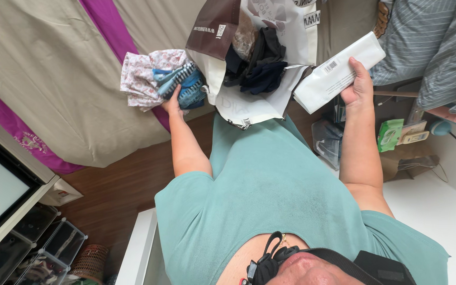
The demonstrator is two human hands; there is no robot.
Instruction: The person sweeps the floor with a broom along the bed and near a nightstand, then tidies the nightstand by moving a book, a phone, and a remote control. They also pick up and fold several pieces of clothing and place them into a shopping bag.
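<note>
The left hand (172, 101) is clutching a bundle of cloths (149, 79). The right hand (359, 87) is gripping a white packet (336, 73).

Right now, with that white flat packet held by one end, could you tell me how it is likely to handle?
The white packet looks fairly stiff: it juts out straight from the one-hand grip of the right hand without drooping. That suggests it is probably light for its size. Its smooth, glossy wrapper might be slippery.

Bright, even daylight; sharp focus
</note>
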